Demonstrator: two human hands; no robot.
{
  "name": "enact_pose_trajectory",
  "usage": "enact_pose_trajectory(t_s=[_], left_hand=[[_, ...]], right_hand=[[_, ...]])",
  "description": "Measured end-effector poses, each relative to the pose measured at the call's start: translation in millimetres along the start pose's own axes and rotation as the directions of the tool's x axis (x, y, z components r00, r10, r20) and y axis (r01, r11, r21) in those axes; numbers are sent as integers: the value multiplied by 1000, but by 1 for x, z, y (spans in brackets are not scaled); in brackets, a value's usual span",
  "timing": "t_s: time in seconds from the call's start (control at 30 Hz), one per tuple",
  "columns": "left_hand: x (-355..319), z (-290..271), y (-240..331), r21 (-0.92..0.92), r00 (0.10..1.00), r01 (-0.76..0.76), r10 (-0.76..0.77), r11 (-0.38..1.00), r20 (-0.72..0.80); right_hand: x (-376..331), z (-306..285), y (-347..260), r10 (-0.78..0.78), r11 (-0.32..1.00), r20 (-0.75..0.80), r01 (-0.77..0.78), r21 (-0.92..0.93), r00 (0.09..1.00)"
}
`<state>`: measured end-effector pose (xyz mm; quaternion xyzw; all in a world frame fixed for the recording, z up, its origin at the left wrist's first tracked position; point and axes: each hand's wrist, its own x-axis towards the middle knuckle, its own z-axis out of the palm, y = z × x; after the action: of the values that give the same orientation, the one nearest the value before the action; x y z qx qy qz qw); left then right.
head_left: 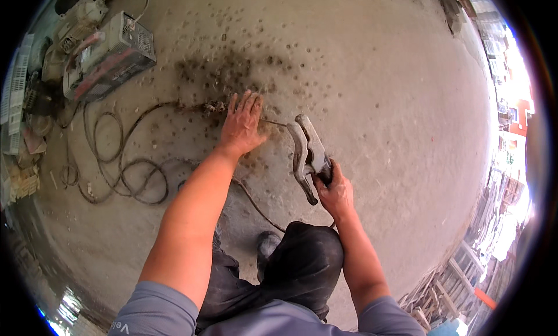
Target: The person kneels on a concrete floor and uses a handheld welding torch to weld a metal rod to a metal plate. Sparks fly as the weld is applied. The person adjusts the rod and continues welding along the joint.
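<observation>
My right hand (336, 192) is wrapped round the handle of a worn, grey welding electrode holder (311, 147), which tilts up and to the left. From its jaws a thin welding rod (274, 122) points left, its far part hidden behind my left hand (244, 124). That hand reaches forward palm down, fingers stretched out, over the darkened patch of floor (221, 71). Just left of its fingers lies a small, rough metal piece (215, 106) at the end of a cable (145, 112); whether I touch it I cannot tell.
A boxy welding machine (110, 60) stands at the far left beside a dusty motor-like unit (78, 16). Looped cable (139, 179) covers the floor at left. Another cable (256, 205) runs close to my knees. Wood scraps (442, 295) are piled at the lower right.
</observation>
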<state>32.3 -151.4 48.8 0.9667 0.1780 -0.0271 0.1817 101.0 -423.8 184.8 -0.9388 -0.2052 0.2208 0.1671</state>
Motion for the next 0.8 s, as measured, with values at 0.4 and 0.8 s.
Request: enact_pose_trajectory(t_s=[0.4, 0.8], left_hand=[[-2, 5, 3, -5, 1000, -22, 22, 1000, -10], [-1, -2, 14, 27, 1000, -23, 23, 999, 0]], right_hand=[[3, 4, -1, 21, 996, -22, -20, 85, 1000], [-6, -1, 9, -17, 999, -48, 18, 31, 999]])
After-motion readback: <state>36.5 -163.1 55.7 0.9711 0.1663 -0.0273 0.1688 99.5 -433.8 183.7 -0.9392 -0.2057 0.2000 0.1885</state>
